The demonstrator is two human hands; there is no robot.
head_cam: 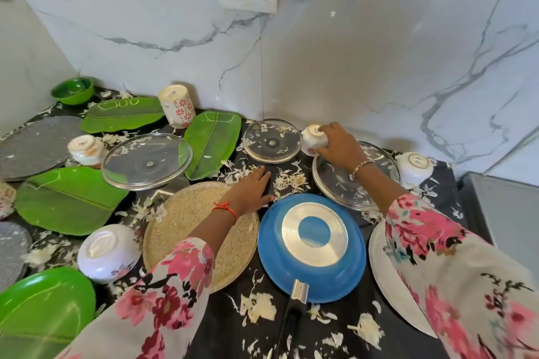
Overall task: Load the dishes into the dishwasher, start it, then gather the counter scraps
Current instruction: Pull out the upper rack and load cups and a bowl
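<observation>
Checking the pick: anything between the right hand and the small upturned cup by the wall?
Nothing visible. The right hand grips the small cup, fingers curled around it. One glass lid sits beside it, not between. The dishwasher is out of view, so the onward path cannot be judged.

We record a black, pale-veined surface (pixel 217 329) strewn throughout with white scraps (pixel 287 182). At the front a blue pan (pixel 312 246) lies face down. A tan round plate (pixel 175 230) is just to its left and a white plate (pixel 382 265) to its right. Behind these are three glass lids (pixel 271 140), with an upturned small cup (pixel 310 143) just beside the smallest. Green leaf-shaped plates (pixel 68 201) occupy the left half, with grey plates (pixel 35 146) at the far left and a green bowl (pixel 74 90) in the corner. A white bowl (pixel 108 252) sits upturned at front left.
</observation>
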